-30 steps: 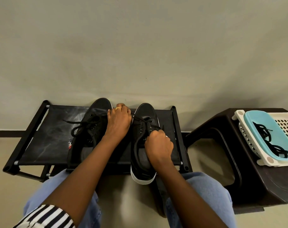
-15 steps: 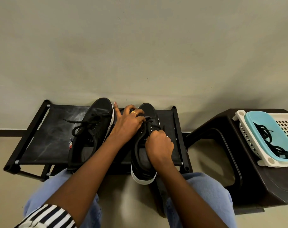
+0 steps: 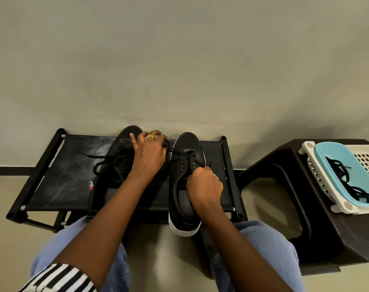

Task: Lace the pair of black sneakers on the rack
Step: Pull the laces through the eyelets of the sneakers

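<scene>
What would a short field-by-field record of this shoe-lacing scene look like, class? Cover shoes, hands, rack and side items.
Rack: black fabric shoe rack against the wall
Left shoe: black sneaker, lace loose on top
Right shoe: black sneaker, heel past the rack's front edge
Left hand: pulling a lace of the right shoe sideways
Right hand: gripping the right shoe's side
Side items: brown stool with a basket holding spare black laces
</scene>
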